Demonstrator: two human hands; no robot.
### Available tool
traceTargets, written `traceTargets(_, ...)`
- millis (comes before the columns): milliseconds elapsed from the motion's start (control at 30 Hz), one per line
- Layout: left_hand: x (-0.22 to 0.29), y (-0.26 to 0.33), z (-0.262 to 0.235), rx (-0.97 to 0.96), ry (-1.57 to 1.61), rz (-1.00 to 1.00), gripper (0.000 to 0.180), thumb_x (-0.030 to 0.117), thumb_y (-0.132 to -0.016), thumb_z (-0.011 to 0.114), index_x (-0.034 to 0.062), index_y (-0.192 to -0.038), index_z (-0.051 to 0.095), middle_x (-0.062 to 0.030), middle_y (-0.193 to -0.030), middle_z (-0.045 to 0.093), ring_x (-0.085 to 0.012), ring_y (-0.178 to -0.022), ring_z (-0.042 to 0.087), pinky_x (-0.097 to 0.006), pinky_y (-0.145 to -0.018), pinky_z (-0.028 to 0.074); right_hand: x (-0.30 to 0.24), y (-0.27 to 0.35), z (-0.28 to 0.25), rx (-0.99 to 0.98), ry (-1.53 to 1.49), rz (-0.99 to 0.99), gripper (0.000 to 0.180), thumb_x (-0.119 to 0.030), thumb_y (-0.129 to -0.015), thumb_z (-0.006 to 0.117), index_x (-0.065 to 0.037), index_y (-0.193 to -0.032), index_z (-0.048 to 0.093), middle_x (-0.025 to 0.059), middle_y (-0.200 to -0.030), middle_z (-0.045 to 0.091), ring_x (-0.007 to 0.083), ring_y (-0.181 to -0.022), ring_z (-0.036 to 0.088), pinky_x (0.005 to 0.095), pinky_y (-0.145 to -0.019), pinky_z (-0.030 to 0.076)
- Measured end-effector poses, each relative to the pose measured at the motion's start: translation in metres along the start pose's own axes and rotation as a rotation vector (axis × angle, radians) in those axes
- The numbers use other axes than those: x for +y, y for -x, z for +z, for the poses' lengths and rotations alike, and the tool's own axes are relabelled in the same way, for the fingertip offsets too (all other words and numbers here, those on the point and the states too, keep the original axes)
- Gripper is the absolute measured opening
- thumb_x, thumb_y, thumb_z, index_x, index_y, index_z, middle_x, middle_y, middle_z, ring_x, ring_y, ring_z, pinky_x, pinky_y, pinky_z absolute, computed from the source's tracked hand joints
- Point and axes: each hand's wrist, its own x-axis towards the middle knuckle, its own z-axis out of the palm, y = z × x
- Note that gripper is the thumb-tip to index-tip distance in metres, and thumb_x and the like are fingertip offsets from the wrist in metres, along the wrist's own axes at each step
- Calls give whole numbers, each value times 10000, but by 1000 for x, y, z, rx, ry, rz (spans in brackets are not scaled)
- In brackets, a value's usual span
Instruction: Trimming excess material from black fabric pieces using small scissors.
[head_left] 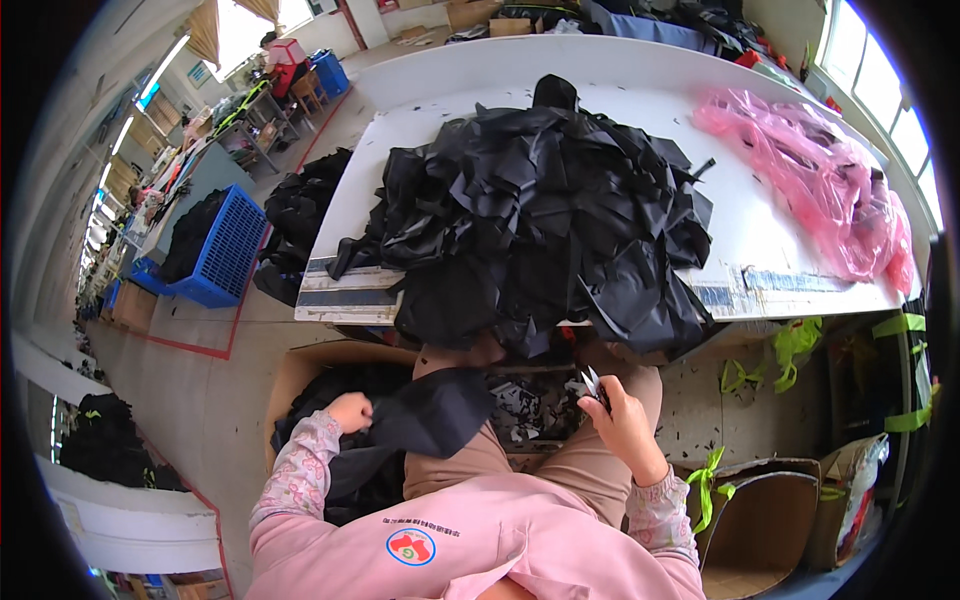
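Observation:
My left hand [350, 412] is closed at the edge of a black fabric piece [435, 412], which spreads over my left thigh. Below that hand, more black pieces fill a cardboard box [290, 385] beside my left leg. My right hand [622, 425], above my right thigh, is wrapped round small thread snips [593, 383] with their pointed blades upward. In front of me a large heap of black fabric pieces [550, 200] lies on the white table [345, 230], some hanging over its near edge.
A pink plastic bag [815, 180] lies on the table's right side. Dark scraps [530, 405] lie between my legs. Opened cardboard boxes [755, 520] stand at my right. A blue crate [225, 250] holding black material is at the left. A person [275, 60] sits far back left.

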Motion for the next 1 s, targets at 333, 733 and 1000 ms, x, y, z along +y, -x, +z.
traceTargets(333, 43, -26, -47, 172, 589, 91, 207, 225, -850, 686, 19, -860, 678, -76, -779, 682, -176, -667, 627, -312, -641, 508, -11, -19, 23, -39, -15, 0, 292, -218, -837, 701, -3, -924, 524, 199, -720, 623, 377, -671, 619, 415, -587, 478)
traceTargets(733, 175, -269, -228, 773, 1303, -8, 147, 161, -815, 740, 28, -849, 689, 15, -668, 621, -71, -523, 509, -233, -501, 413, -4, 19, 42, -198, -107, 17, 242, -223, -831, 715, -16, -906, 614, 185, -642, 597, 365, -590, 598, 397, -537, 467)
traceTargets(1000, 248, -140, -186, 496, 1109, 595, 101, 151, -901, 661, 49, -896, 657, 51, -728, 576, -20, -610, 496, -176, -569, 417, 16, 3, 22, -41, -282, 83, 190, -163, -874, 677, 15, -889, 613, 146, -690, 605, 144, -599, 521, 297, -595, 465)
